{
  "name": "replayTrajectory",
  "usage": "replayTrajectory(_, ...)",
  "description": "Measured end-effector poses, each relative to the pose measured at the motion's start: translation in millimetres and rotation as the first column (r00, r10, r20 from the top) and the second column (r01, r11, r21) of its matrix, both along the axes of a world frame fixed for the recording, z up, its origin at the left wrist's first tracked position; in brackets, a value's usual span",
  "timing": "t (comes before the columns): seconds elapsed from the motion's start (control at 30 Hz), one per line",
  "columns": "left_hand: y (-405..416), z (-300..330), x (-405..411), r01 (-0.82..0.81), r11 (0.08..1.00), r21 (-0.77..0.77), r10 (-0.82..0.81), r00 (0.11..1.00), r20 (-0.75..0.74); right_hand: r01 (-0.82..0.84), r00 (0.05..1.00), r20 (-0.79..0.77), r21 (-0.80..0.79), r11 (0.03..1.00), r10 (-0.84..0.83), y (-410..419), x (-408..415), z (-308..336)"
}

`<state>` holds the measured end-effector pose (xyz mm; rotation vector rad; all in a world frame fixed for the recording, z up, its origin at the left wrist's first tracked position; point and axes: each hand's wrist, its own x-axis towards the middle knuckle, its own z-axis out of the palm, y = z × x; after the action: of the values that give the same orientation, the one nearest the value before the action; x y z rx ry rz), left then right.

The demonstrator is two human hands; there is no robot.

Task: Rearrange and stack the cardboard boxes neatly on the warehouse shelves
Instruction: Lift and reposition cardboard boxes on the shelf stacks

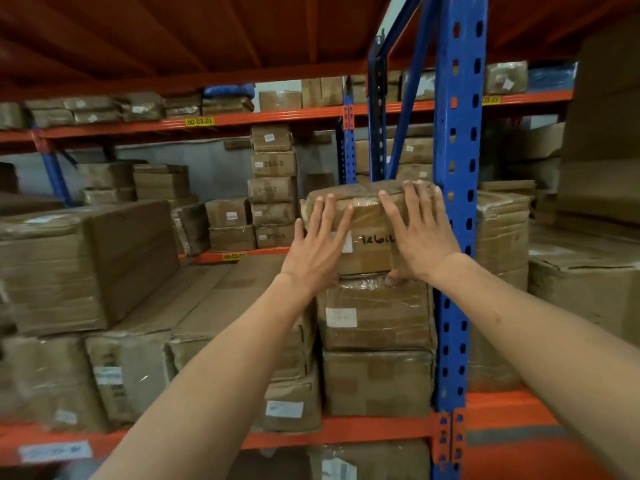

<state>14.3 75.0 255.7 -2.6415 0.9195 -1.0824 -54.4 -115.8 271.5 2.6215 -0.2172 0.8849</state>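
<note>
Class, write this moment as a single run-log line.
left hand: flat on top box | right hand: flat on it, thumb underneath | top box: on stack beside blue post | step: seating box

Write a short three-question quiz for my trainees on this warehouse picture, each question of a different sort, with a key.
1. True or false: both hands rest flat on the top box of the stack beside the blue post.
2. Multiple choice: how many boxes lie under that top box, down to the orange beam? A) none B) two C) five
3. Fill in: the right hand's thumb sits at the seam between the top box and the ______ box.

Key: 1 true: the left hand and right hand are open, palms on its front. 2 B. 3 middle.
</note>
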Motion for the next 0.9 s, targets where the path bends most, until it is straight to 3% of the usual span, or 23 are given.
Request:
replayTrajectory(0.13, 64, -16, 0, -0.026, 0.992, -0.125, 0.030, 0.999, 0.024, -0.077, 0.997, 0.034, 0.023, 0.997, 0.076, 22, -1, 12)
replayTrajectory(0.23, 129, -26, 5, -0.189, 0.928, -0.321, 0.182, 0.982, -0.053, -0.198, 0.975, 0.086, -0.059, 0.978, 0.203, 69, 11, 20)
replayTrajectory(0.33, 200, -31, 13, -0.360, 0.797, -0.484, 0.319, 0.933, -0.168, -0.287, 0.951, 0.074, -0.141, 0.947, 0.300, 142, 30, 29)
replayTrajectory(0.43, 277, -38, 22, -0.461, 0.607, -0.647, 0.352, 0.886, -0.301, -0.389, 0.915, 0.038, -0.176, 0.905, 0.401, 225, 50, 30)
replayTrajectory(0.53, 347, -45, 35, -0.518, 0.429, -0.740, 0.308, 0.854, -0.419, -0.428, 0.900, -0.038, -0.264, 0.864, 0.434, 308, 71, 25)
replayTrajectory(0.6, 386, -51, 48, -0.538, 0.365, -0.760, 0.262, 0.843, -0.471, -0.435, 0.898, -0.083, -0.325, 0.840, 0.432, 359, 89, 20)
replayTrajectory(0.77, 439, -65, 74, -0.564, 0.300, -0.769, 0.070, 0.817, -0.572, -0.409, 0.901, -0.127, -0.569, 0.713, 0.415, 469, 132, 19)
replayTrajectory(0.9, 438, -72, 96, -0.499, 0.305, -0.811, -0.040, 0.844, -0.535, -0.338, 0.930, -0.160, -0.730, 0.595, 0.332, 527, 171, 32)
